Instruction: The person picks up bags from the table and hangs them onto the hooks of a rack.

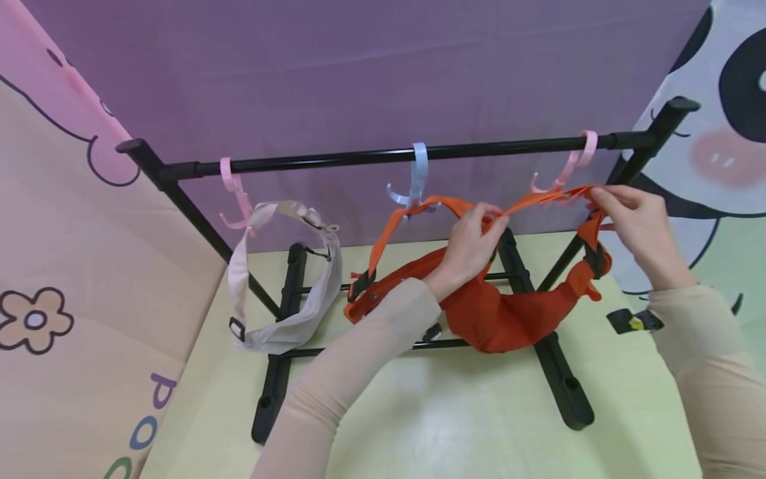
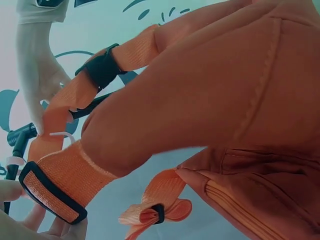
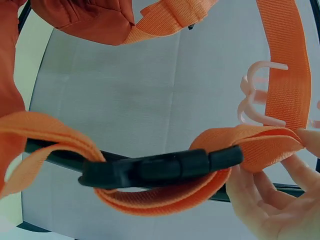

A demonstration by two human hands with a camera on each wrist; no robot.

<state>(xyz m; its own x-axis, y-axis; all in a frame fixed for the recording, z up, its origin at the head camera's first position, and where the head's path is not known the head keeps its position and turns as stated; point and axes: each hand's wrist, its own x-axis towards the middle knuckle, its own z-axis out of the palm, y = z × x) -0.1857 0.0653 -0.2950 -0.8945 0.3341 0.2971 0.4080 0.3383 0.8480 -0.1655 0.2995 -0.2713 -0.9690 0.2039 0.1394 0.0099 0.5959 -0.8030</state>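
Note:
An orange waist bag [image 1: 509, 319] hangs by its strap from the blue hook [image 1: 420, 166] on the black rack. My left hand [image 1: 469, 243] pinches the strap just right of that hook, near a black strap slider [image 2: 52, 195] seen in the left wrist view. My right hand [image 1: 640, 226] pinches the strap further right, in front of the right pink hook [image 1: 589, 148]. Between the two hands the strap [image 1: 547, 196] runs taut across that hook's prongs; whether it rests in them I cannot tell. A black buckle [image 3: 160, 170] dangles below the right hand.
A whitish waist bag [image 1: 323, 299] hangs on the left pink hook [image 1: 226, 174]. The hooks share the rack's black crossbar [image 1: 335, 159]. Rack feet [image 1: 562, 386] stand on a pale table [image 1: 437, 412]. A purple cloth [image 1: 359, 73] covers the back.

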